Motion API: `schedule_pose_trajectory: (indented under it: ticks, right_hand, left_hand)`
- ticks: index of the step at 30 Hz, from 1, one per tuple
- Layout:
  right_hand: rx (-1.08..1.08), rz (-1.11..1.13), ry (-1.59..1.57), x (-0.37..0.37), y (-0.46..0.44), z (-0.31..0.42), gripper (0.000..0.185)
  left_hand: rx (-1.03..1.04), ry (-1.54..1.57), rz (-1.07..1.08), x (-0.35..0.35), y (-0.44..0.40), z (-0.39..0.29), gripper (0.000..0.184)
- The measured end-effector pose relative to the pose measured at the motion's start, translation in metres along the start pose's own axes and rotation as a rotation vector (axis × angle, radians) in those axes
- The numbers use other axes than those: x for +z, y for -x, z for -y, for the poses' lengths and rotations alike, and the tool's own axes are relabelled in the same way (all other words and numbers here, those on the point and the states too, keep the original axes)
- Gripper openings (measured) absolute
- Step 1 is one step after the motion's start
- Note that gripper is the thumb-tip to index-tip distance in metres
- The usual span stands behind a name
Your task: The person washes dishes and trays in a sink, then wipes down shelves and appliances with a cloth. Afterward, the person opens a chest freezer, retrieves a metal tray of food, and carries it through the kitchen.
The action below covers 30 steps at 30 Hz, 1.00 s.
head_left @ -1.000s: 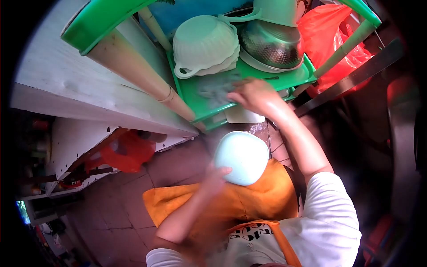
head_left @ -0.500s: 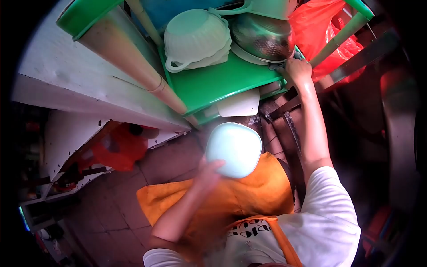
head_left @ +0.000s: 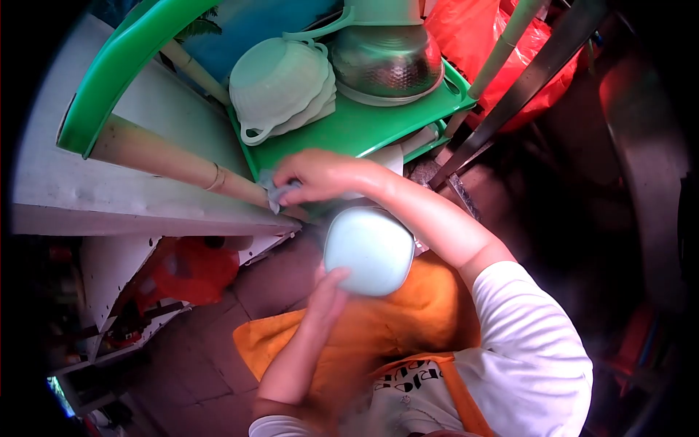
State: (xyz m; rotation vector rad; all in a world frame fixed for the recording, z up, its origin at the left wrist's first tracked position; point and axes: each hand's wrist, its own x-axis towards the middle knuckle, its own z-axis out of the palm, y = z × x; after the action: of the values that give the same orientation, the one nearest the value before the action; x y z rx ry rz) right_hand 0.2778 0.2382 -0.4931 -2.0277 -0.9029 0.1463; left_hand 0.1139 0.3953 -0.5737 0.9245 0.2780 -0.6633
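My left hand [head_left: 329,290] grips a pale blue, rounded-square bowl [head_left: 370,251] by its lower left edge, thumb on the face toward me. The bowl is held in front of the orange apron, below the green shelf [head_left: 364,132]. In my right hand [head_left: 317,177] is a crumpled grey-blue cloth [head_left: 274,192], pinched at the shelf's front left corner, by the foot of a tan post [head_left: 182,164]. Whether the cloth touches the shelf or the post I cannot tell.
On the shelf, stacked white bowls [head_left: 280,84] stand beside a dimpled metal bowl [head_left: 389,62] with a pale handled pan [head_left: 382,11] on top. Red plastic bags [head_left: 524,65] hang at the right. A white cabinet [head_left: 131,189] borders the left.
My right hand has moved with the cloth from the shelf's right side across to its front left corner. The bowl in my left hand stays close to where it was; the view has shifted slightly.
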Motion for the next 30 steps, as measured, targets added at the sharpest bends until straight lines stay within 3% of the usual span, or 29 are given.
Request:
schedule_pose_trajectory:
  ticks: [4, 12, 16, 18, 20, 22, 23, 24, 26, 29, 30]
  right_hand:
    - [-0.276, -0.2, 0.343, 0.001, 0.039, -0.002, 0.012]
    - [-0.044, -0.315, 1.06, -0.069, 0.147, -0.05, 0.012]
    - [0.171, -0.596, 1.1, -0.073, 0.182, -0.023, 0.015]
    - [0.211, -0.789, 0.884, -0.063, 0.195, 0.008, 0.018]
    - [0.461, -0.922, 0.414, -0.036, 0.234, 0.003, 0.026]
    - [0.395, -1.152, -0.009, -0.014, 0.236, 0.017, 0.042]
    - [0.406, -1.162, -0.292, -0.004, 0.248, 0.007, 0.06]
    - [0.455, -1.129, -0.509, 0.003, 0.252, 0.009, 0.061]
    - [0.468, -1.092, -0.802, 0.027, 0.275, -0.005, 0.053]
    - [0.803, -0.943, -0.954, 0.041, 0.275, 0.003, 0.029]
    - [0.776, -0.952, -1.147, 0.05, 0.281, -0.004, 0.02]
  left_hand:
    - [-0.046, -0.013, -0.001, 0.004, 0.004, 0.001, 0.06]
    - [0.005, 0.013, -0.032, 0.001, 0.015, -0.016, 0.063]
    - [0.073, 0.15, 0.025, 0.008, 0.014, -0.036, 0.064]
    - [0.136, 0.211, 0.059, 0.041, 0.009, -0.051, 0.063]
    - [0.132, 0.278, 0.064, 0.063, -0.01, -0.06, 0.058]
    - [0.134, 0.349, 0.118, 0.089, -0.035, -0.069, 0.053]
    - [0.157, 0.384, 0.114, 0.098, -0.051, -0.07, 0.053]
    - [0.175, 0.419, 0.108, 0.106, -0.066, -0.069, 0.053]
    - [0.183, 0.469, 0.069, 0.118, -0.084, -0.067, 0.052]
    - [0.152, 0.463, -0.042, 0.144, -0.088, -0.069, 0.055]
    - [0.142, 0.497, -0.012, 0.144, -0.092, -0.064, 0.055]
